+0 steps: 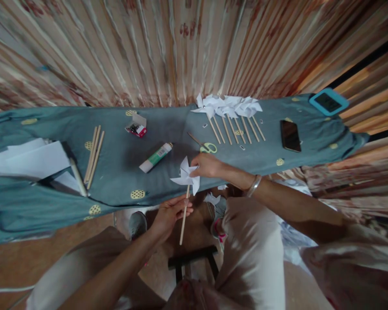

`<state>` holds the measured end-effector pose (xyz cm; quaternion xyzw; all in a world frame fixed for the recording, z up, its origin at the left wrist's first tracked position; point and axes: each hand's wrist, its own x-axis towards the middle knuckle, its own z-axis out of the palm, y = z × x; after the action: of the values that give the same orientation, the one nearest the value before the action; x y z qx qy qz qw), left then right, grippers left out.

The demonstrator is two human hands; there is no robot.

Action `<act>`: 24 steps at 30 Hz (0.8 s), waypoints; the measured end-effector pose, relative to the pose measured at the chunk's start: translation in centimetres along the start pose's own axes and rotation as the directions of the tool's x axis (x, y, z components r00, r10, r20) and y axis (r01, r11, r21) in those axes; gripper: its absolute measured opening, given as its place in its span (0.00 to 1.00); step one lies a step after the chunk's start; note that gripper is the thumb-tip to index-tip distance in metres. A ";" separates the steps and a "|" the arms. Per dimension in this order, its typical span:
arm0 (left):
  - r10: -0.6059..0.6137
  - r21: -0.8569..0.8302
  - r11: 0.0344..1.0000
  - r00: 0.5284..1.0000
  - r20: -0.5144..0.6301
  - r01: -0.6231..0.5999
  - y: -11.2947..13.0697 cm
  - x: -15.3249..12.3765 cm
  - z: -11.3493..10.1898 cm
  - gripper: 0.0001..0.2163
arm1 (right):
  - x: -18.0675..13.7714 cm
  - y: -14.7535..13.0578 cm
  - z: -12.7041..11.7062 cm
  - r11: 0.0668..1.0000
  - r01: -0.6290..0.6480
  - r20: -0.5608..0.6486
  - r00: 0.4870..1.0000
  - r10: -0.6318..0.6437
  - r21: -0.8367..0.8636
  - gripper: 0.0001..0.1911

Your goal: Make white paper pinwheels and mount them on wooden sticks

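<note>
- Paper pinwheel [185,175] is held over the near edge of the desk [116,172], mounted on its wooden stick [183,228].
- The stick is gripped below the paper by the closed left hand [172,213], apparently so that the head is kept steady.
- The pinwheel's centre is pinched from the right by the right hand [208,165], seemingly to press it onto the stick's top.
- Scissors [208,148] and a glue stick [155,157] are laid just beyond, probably for easy reach; finished pinwheels [229,106] are lined up farther back.
</note>
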<state>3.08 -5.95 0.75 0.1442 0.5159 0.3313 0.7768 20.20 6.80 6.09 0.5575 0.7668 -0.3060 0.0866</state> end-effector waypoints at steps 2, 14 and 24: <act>-0.007 -0.020 1.000 1.000 0.013 0.007 0.0 -0.1 0.1 0.19 | 0.3 -0.4 -0.6 0.995 0.021 0.042 0.999 -0.016 -0.098 0.14; -0.045 -0.036 0.998 0.998 0.043 0.047 -0.2 0.3 0.1 0.19 | 2.1 0.2 -1.8 0.961 0.191 0.237 0.961 -0.142 -0.202 0.14; -0.012 -0.005 1.000 0.999 0.033 0.013 -0.6 0.6 0.1 0.18 | 2.9 -0.5 -2.2 0.962 0.158 0.312 0.946 -0.082 -0.224 0.12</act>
<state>3.52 -6.00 0.09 0.1445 0.5033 0.3253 0.7874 19.15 10.27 6.62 0.4415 0.8096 -0.2941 0.2515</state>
